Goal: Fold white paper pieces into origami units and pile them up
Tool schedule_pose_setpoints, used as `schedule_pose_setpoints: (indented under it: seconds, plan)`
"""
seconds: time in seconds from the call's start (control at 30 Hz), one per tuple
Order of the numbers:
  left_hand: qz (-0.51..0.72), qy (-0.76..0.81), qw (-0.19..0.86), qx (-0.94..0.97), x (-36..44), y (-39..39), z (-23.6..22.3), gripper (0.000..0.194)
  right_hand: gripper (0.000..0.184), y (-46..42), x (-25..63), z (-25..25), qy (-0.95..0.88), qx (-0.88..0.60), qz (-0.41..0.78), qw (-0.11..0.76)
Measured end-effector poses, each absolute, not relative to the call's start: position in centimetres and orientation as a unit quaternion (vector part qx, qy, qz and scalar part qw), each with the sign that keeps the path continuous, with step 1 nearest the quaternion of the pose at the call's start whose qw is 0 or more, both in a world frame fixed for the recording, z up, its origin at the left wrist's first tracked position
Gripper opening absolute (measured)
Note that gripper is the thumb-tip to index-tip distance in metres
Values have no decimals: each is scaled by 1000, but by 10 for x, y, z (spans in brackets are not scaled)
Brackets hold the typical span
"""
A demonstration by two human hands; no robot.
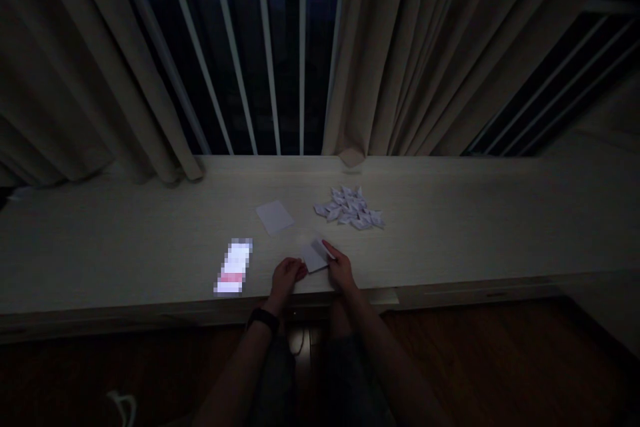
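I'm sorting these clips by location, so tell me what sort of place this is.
Probably a room in a home, dimly lit: long curtains hang beside a window with white bars, a pale ledge runs beneath, and the floor looks like dark wood.

Both forearms [381, 350] are stretched forward and angled in, left hand [287, 275] kinda curled up, right hand [342, 271] held nearby with fingers [328, 247] extended.
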State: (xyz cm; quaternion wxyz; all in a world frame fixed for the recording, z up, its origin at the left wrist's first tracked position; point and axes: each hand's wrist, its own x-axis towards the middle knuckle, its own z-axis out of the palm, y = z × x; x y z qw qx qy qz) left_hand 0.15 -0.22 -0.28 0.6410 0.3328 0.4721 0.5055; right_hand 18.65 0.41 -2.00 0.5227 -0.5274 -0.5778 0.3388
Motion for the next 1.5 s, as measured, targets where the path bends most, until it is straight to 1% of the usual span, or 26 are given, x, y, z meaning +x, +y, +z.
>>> schedule_pose_setpoints:
  seconds: [0.1,0.27,0.4,0.53,0.6,0.67,0.73,0.8,0.93,1.03,1.1,1.2,1.27,1.33,1.5]
  plan:
    - [498,466,664,307,-2,0,-2,34,57,2,183,-21,-591,-536,324,509]
    - [492,435,695,292,-10,-1,2,37,51,-6,173,-19,-624,-554,295,465]
    - [464,429,702,329,-12,-1,7,44,61,-14,173,-12,-673,-523,298,430]
    - [438,460,676,373,-12,0,11,46,70,-17,171,-8,-707,-511,280,400]
    - [443,463,666,382,-11,0,11,45,68,-19,168,-8,-721,-509,269,386]
    - [452,469,655,382,-10,-1,11,43,61,-22,164,-8,-725,-512,264,377]
    - [461,484,639,380,-9,-2,11,42,52,-24,163,-8,-720,-511,275,381]
    - [461,500,621,390,-8,-2,10,41,49,-23,164,-6,-700,-501,311,403]
    - [413,497,605,465,-10,-2,13,39,58,-12,171,6,-585,-492,445,466]
    - [376,481,605,511,-12,-3,15,36,61,-3,173,15,-546,-483,514,453]
    - [370,474,608,517,-13,-3,15,36,50,0,170,16,-534,-482,537,441]
    - [384,475,609,506,-12,-3,12,44,33,-2,163,11,-514,-491,539,452]
    - [395,476,603,504,-11,-3,10,55,30,-4,159,6,-512,-493,532,461]
    - [400,479,598,503,-10,-4,9,61,29,-5,158,2,-518,-496,515,468]
    - [426,508,572,484,-8,-6,6,52,30,-6,159,-3,-546,-509,456,485]
